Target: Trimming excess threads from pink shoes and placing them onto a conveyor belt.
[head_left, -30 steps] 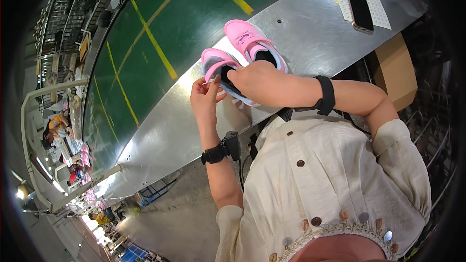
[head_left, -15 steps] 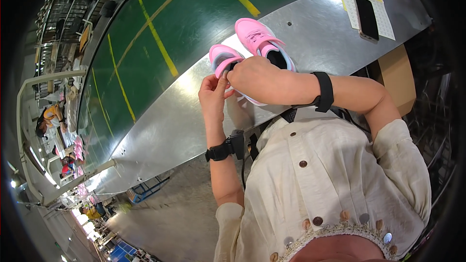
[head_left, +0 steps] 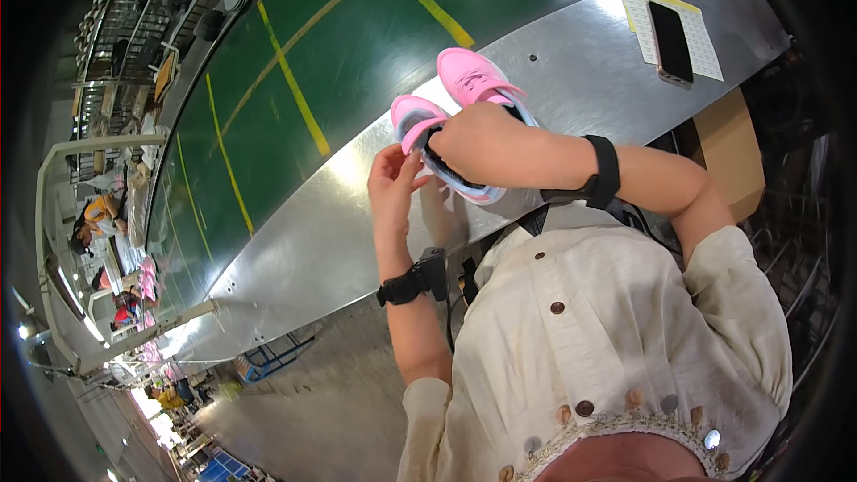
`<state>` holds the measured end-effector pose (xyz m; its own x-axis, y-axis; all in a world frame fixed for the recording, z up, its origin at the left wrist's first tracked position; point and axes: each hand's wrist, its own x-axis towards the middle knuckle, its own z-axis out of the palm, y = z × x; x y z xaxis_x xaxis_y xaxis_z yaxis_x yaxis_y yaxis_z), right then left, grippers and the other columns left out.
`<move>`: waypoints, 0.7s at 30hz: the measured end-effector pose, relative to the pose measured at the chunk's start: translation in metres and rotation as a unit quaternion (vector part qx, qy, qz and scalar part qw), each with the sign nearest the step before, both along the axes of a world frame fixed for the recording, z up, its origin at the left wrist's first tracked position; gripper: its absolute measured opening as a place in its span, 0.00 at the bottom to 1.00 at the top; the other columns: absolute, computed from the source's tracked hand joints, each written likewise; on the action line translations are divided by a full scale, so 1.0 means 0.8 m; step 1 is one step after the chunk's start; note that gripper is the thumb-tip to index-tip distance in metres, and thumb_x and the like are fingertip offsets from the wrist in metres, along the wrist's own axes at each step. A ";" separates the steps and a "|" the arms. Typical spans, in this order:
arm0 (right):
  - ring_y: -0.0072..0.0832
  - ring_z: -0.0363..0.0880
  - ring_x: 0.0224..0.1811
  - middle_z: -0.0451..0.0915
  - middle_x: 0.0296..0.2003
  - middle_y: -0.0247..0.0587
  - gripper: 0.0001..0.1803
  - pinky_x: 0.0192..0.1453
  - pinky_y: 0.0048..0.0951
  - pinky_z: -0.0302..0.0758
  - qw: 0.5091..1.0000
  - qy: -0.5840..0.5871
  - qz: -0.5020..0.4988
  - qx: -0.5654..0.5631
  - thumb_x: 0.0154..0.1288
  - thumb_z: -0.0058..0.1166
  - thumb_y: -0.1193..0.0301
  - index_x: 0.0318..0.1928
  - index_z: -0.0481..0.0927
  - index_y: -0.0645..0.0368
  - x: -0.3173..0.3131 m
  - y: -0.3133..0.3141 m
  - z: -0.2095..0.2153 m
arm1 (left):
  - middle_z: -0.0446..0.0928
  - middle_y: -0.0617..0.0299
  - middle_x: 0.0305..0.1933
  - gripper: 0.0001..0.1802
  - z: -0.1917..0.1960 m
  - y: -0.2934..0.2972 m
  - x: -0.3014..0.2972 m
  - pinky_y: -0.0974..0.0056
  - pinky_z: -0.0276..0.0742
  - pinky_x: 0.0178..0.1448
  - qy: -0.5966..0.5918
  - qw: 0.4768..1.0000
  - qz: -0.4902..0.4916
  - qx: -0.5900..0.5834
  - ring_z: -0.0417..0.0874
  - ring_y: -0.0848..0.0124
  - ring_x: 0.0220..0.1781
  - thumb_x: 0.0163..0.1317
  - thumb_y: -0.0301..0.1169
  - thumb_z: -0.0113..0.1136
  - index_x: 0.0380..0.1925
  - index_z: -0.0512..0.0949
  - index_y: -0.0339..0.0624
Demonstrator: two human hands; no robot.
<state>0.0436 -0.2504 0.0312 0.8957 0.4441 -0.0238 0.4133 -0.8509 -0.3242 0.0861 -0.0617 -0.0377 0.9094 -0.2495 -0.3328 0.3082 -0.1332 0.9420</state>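
1. Nearer pink shoe [head_left: 413, 111] is resting on the metal surface [head_left: 308, 245], close to the curved border with the green belt [head_left: 357, 71]; its toe is pointing up and left in the view, away from the person, and its heel is facing down and right, toward the person's body.
2. Its long axis is running on a slant from upper left to lower right, with the opening turned upward and partly covered by a hand.
3. Farther pink shoe [head_left: 469, 78] is lying just beyond it to the right, its toe also aiming up and left, so the two long axes are running roughly parallel.
4. The left hand [head_left: 390, 183] is curling beside the nearer shoe's strap [head_left: 417, 134], thumb and fingers set narrowly apart at the strap's lower end; whether they are gripping it, I cannot tell.
5. The right hand [head_left: 473, 145] is reaching across the nearer shoe's opening, its back turned up and hiding the fingertips, so I cannot tell whether it is holding anything.
6. A black phone [head_left: 671, 43] is lying on a printed sheet [head_left: 710, 55] at the right, well apart from both shoes.
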 end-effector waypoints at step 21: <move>0.22 0.71 0.27 0.72 0.28 0.32 0.41 0.31 0.25 0.69 0.722 0.086 -0.394 0.562 0.44 0.66 0.66 0.61 0.63 0.59 -0.042 -0.080 -0.148 | 0.80 0.51 0.33 0.14 0.040 -0.194 0.046 0.62 0.76 0.43 -0.261 0.835 -0.411 0.256 0.83 0.62 0.39 0.58 0.35 0.58 0.38 0.76 0.34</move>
